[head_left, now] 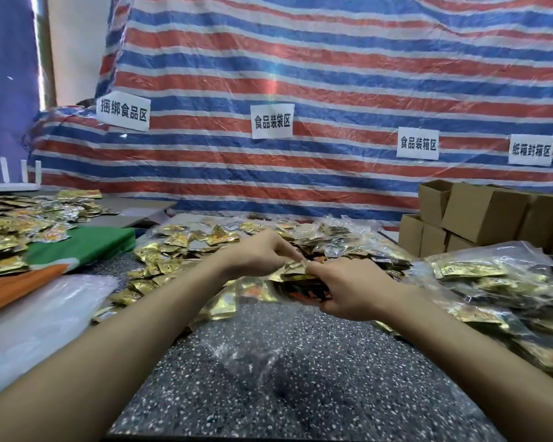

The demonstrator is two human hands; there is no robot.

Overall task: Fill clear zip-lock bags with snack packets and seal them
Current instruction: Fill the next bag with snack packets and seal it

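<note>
**Striped tarp, speckled bench, bag at the zip line**

A red, white and blue striped tarp (332,74) hangs behind a dark speckled bench (300,393), with paper signs taped across it. Loose gold snack packets (179,250) lie heaped mid-bench. Both hands meet above the heap at the top edge of a clear zip-lock bag (268,295) holding gold packets. The left hand (262,253) has its grip pinched on that edge; the right hand (345,288) is clenched on the edge beside it, fingertips touching. Filled bags (492,282) pile at right, near cardboard boxes (479,215). Empty clear bags (39,323) lie left.
</note>
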